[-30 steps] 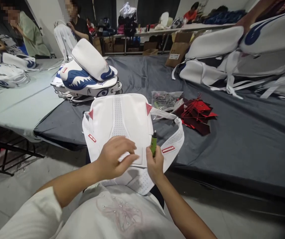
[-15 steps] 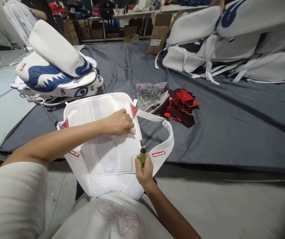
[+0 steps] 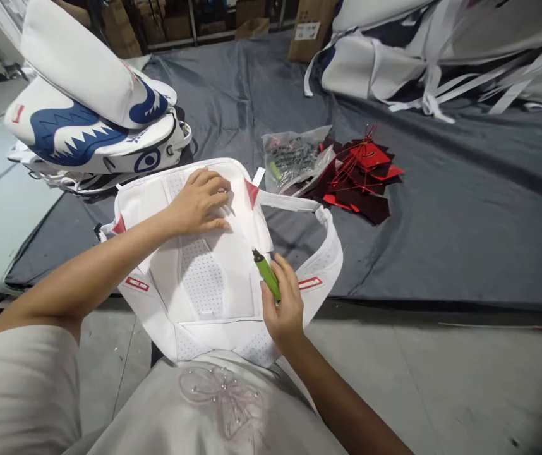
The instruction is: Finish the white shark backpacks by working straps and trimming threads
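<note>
A white backpack [image 3: 204,278] lies back-side up, half on my lap and half on the grey-covered table [image 3: 465,208]. My left hand [image 3: 198,203] rests near its top edge, fingers curled and pressing the fabric. My right hand [image 3: 283,303] is closed around a green lighter [image 3: 267,274], whose dark tip tilts up and left toward the backpack's right side. A white shoulder strap [image 3: 321,253] with a red label loops out to the right of that hand.
Two finished white-and-blue shark-print backpacks [image 3: 95,120] are stacked at the left. A clear plastic bag [image 3: 294,158] and a heap of red tags [image 3: 361,177] lie behind the strap. More white bags [image 3: 417,57] pile at the back right, cardboard boxes [image 3: 311,25] beyond.
My left hand has slid from the backpack's middle up to its top edge. The lighter in my right hand has tipped from upright to leaning left, and the view has dropped lower.
</note>
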`<state>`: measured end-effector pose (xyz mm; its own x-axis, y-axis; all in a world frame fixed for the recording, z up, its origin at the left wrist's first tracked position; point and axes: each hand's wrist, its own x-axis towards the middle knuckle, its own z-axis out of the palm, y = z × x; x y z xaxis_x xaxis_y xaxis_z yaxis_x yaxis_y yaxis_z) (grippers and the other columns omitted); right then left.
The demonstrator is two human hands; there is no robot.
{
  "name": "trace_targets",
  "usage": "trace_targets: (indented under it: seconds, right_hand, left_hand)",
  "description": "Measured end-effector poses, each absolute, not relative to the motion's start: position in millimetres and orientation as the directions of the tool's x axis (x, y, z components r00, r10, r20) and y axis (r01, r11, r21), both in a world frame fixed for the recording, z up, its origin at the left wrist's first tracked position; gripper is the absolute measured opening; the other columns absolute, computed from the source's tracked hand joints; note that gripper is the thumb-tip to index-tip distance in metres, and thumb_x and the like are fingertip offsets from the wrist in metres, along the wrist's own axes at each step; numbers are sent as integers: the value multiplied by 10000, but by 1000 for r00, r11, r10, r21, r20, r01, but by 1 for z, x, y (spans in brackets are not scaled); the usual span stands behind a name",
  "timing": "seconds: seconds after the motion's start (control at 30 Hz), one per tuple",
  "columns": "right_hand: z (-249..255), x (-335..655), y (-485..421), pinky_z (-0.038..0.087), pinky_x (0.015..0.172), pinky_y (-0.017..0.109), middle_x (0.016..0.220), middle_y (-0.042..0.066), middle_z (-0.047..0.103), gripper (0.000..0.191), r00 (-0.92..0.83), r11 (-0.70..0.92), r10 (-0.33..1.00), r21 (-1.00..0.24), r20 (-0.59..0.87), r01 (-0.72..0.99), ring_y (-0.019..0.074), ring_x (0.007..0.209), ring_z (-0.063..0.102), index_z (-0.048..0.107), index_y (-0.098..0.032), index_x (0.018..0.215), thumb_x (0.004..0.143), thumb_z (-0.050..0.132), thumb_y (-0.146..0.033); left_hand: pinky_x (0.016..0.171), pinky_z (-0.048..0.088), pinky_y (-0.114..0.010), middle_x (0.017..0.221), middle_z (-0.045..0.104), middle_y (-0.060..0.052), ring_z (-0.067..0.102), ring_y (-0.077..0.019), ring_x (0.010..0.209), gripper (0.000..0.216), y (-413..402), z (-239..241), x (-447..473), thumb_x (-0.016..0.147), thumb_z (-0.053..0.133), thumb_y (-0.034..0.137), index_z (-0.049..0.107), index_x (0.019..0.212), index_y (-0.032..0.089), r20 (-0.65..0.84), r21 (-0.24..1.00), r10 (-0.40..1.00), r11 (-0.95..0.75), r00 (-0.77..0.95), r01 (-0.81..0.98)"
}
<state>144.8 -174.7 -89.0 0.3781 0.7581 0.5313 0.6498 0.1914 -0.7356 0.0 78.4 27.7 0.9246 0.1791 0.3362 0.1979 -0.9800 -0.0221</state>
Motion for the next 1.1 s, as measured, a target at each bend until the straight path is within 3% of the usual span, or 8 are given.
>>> trace_targets:
  seconds: [0.13,0.3,0.47,0.63,0.7,0.83,1.0,1.1]
  right_hand:
    - [-66,154,-167,517,1013,446,1365,109,592,679,387,131,795,-754,468,644,253,1213,599,206,-277,1587,975,495,-226]
    - [-36,160,-167,553,945,420,1217,71,681,428,327,150,806,-705,493,693,229,1041,675,581,-284,1365,965,461,-187]
    - [-9,159,-171,530,978,495,1166,66,689,645,318,131,880,-826,352,549,256,1068,664,443,-277,1438,847,696,-240]
    - [-15,154,-158,588,736,386,923,30,702,281,434,66,874,-940,217,336,177,694,693,585,-225,1174,935,624,-368]
    - [-24,153,-150,572,667,337,938,21,692,276,424,53,878,-926,222,374,157,656,671,606,-230,1129,937,612,-429]
    - [-35,152,-141,548,815,358,1035,32,687,241,347,57,889,-823,299,565,201,877,676,650,-234,1069,904,651,-410]
    - [-33,151,-126,535,645,307,846,21,631,247,587,94,740,-915,328,392,145,671,599,597,-210,947,928,588,-456]
    - [-29,151,-114,542,661,303,905,24,649,265,582,109,760,-940,289,324,141,703,615,605,-215,996,923,590,-469]
  left_hand:
    - [1178,130,-675,978,617,-57,475,-275,1140,527,57,15,-2,840,547,718,634,976,216,333,63,228,-974,915,220]
    - [1166,79,-732,895,570,-26,510,-280,1171,405,43,7,9,865,613,587,638,884,184,331,183,305,-949,893,257]
    - [1172,52,-709,929,576,-26,490,-301,1273,394,38,4,11,895,591,546,631,875,154,275,251,370,-918,887,305]
    - [1110,16,-762,974,582,-50,443,-341,1325,563,32,3,15,932,462,623,631,931,86,238,206,377,-920,895,333]
    - [1139,14,-746,1000,601,-54,432,-350,1332,496,31,-3,15,876,573,633,640,921,144,270,210,390,-916,880,341]
    - [1189,75,-697,1102,617,-77,401,-338,1357,422,29,-21,9,851,620,622,627,932,208,383,235,368,-926,848,295]
    - [1214,78,-645,1132,613,-65,376,-317,1391,424,25,-42,2,853,590,649,613,936,234,539,287,367,-926,758,244]
    - [1216,65,-643,1138,620,-66,393,-299,1383,383,23,-53,1,900,541,611,606,947,236,579,283,376,-925,724,254]
